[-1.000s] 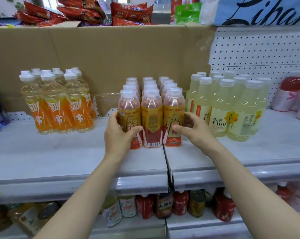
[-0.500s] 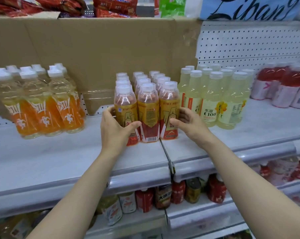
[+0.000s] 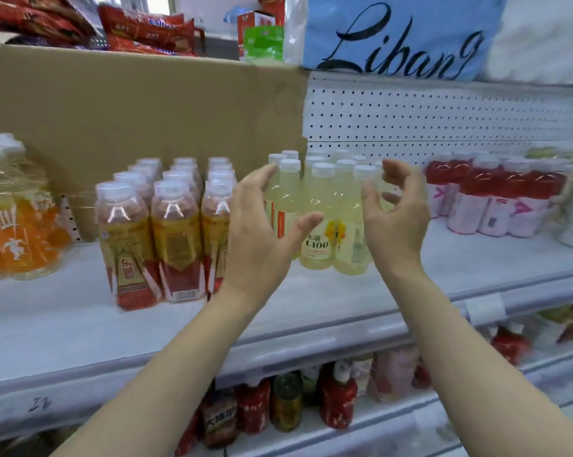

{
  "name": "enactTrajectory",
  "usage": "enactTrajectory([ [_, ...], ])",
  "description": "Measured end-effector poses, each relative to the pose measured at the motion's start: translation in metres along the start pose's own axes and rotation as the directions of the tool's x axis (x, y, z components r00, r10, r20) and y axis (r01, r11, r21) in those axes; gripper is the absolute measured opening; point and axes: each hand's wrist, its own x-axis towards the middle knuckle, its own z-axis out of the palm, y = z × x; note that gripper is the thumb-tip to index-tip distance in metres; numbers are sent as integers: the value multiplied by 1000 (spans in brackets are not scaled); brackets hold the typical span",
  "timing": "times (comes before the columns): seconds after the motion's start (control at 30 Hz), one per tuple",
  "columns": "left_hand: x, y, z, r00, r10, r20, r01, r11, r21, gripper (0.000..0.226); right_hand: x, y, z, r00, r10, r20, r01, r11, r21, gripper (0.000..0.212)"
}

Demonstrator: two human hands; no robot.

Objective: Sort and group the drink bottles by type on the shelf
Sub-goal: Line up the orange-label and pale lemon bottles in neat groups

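Four groups of bottles stand on the grey shelf (image 3: 361, 305). At far left are orange drink bottles (image 3: 18, 232). Left of centre is a block of tea bottles with yellow-and-red labels (image 3: 176, 239). In the middle stand pale yellow C100 bottles (image 3: 324, 219). To the right are red drinks with white labels (image 3: 496, 199). My left hand (image 3: 262, 232) hovers with spread fingers at the left side of the pale yellow group. My right hand (image 3: 397, 212) hovers at its right side, fingers loosely curled. Neither hand holds anything.
A cardboard sheet (image 3: 140, 113) backs the left half of the shelf, white pegboard (image 3: 443, 120) the right. Snack bags (image 3: 146, 31) and a blue pack (image 3: 400, 34) lie on top. Cans and bottles (image 3: 288, 404) fill the lower shelf.
Both hands have let go of the yellow-and-red tea bottles and moved right and up, to either side of the pale yellow bottles. The view has swung right.
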Motion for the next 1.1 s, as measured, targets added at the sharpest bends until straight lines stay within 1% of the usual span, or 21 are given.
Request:
enactTrajectory([
  [0.07, 8, -2, 44, 991, -123, 56, 125, 991, -38, 88, 26, 33, -20, 993, 95, 68, -94, 995, -23, 40],
  [0.13, 13, -5, 83, 978, -197, 67, 198, 980, -15, 95, 48, 68, -36, 958, 210, 196, -205, 978, -44, 45],
  [0.2, 15, -7, 112, 978, -208, 32, 207, 978, 30, 87, 65, 100, -43, 903, 289, 317, -284, 957, -64, 51],
  [0.27, 15, -8, 132, 968, -251, -4, 251, 966, 60, 77, 80, 124, -41, 837, 340, 428, -357, 933, -44, 58],
  [0.33, 14, -10, 146, 953, -302, -30, 304, 948, 97, 80, 91, 140, -37, 741, 369, 561, -427, 904, -31, 62],
  [0.4, 11, -15, 156, 939, -340, -47, 343, 931, 122, 86, 95, 150, -34, 641, 353, 681, -443, 895, -46, 61],
  [0.43, 9, -16, 160, 933, -357, -47, 361, 923, 131, 84, 96, 155, -33, 608, 335, 720, -433, 900, -53, 60],
  [0.47, 6, -18, 164, 926, -375, -40, 377, 916, 141, 82, 97, 160, -33, 591, 320, 741, -426, 903, -51, 61],
  [0.53, 1, -18, 170, 910, -415, -20, 413, 898, 156, 84, 101, 169, -32, 588, 306, 749, -421, 906, -40, 63],
  [0.6, -1, -17, 172, 900, -436, -20, 433, 884, 176, 89, 106, 176, -34, 591, 291, 752, -404, 914, -36, 62],
  [0.7, 0, -18, 171, 890, -456, -27, 450, 867, 213, 89, 117, 188, -41, 613, 293, 734, -392, 919, -40, 63],
  [0.83, -3, -20, 173, 899, -436, -40, 434, 875, 213, 87, 138, 209, -59, 653, 321, 686, -373, 924, -78, 63],
  [0.97, -4, -21, 175, 907, -416, -67, 420, 883, 210, 84, 157, 234, -82, 688, 358, 631, -386, 917, -99, 72],
  [1.1, -5, -17, 180, 911, -403, -81, 410, 875, 258, 75, 162, 249, -89, 707, 372, 602, -405, 910, -86, 75],
])
